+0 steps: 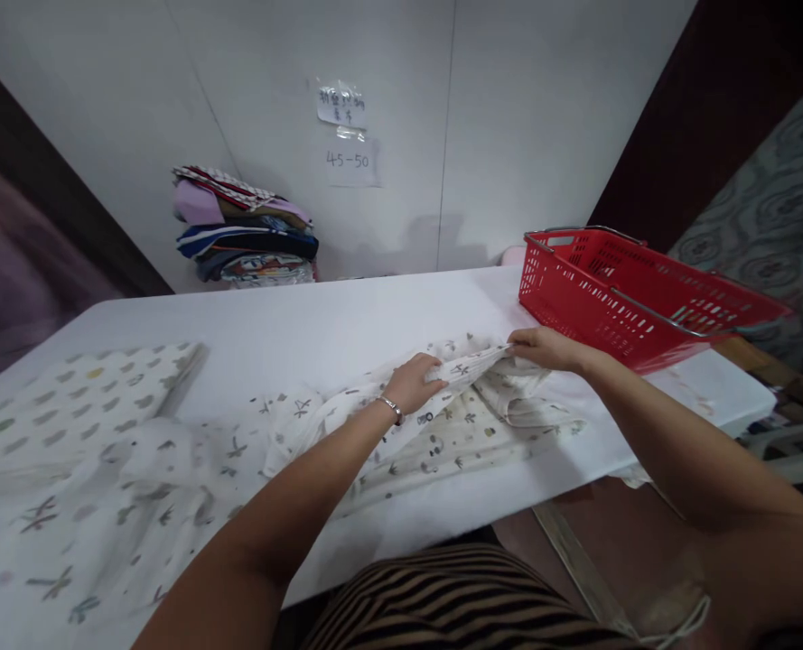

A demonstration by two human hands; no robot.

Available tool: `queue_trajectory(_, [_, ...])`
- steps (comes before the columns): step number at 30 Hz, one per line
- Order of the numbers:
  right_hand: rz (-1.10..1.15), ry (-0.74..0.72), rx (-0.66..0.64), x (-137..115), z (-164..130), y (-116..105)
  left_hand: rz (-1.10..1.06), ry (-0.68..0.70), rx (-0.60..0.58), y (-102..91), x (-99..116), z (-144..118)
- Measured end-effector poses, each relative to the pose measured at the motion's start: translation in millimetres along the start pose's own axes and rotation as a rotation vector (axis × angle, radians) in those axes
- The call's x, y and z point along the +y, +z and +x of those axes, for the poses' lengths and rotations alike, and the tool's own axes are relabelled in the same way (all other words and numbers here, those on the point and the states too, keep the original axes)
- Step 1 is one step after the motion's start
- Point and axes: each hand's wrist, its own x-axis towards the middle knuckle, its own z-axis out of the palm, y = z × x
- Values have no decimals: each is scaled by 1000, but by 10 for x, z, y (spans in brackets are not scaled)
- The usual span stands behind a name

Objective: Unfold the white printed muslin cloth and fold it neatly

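Head view: Printed cloth (459, 424), on white table (387, 302), bunched, one edge raised. Left hand (415, 384): fingers closed on that edge. Right hand (542, 348): fingertips pinching it farther along, near red basket (564, 293). Progress, as judged: printed cloth not yet flat or squared. Patterned cloth (96, 397), far left: flat, straight-edged, apparently folded already. Loose cloth (163, 515), left front: rumpled; cannot tell whether joined to printed cloth.
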Motion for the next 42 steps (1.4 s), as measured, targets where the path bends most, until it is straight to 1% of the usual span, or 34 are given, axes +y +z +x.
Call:
queue_trajectory(3, [-9,-19,12,20,-27,19,-7,-42,-8,22,-1,-28])
queue_trajectory(6, [-10,-22,19,54,-35,47,-2,-25,47,16,4,-110])
queue_trajectory(10, [10,-11,19,86,-26,79,55,70,112,57,3,-190])
queue_trajectory(13, [22,-22,23,85,-25,88,113,135,109,106,-13,-196])
queue_trajectory(16, [21,-21,26,79,-29,92,158,159,106,140,-10,-179])
queue_trajectory(26, [-2,-51,25,73,13,141,258,115,115,115,89,-202])
queue_trajectory(33, [-27,-60,19,-20,40,146,230,-44,179,65,120,-238])
queue_trajectory(36, [-40,-60,17,-51,42,148,234,-79,177,60,127,-248])
queue_trajectory(39, [-53,-48,14,-75,41,147,248,-86,174,65,121,-257])
queue_trajectory(42, [-82,-33,13,-82,48,149,274,-47,182,67,106,-265])
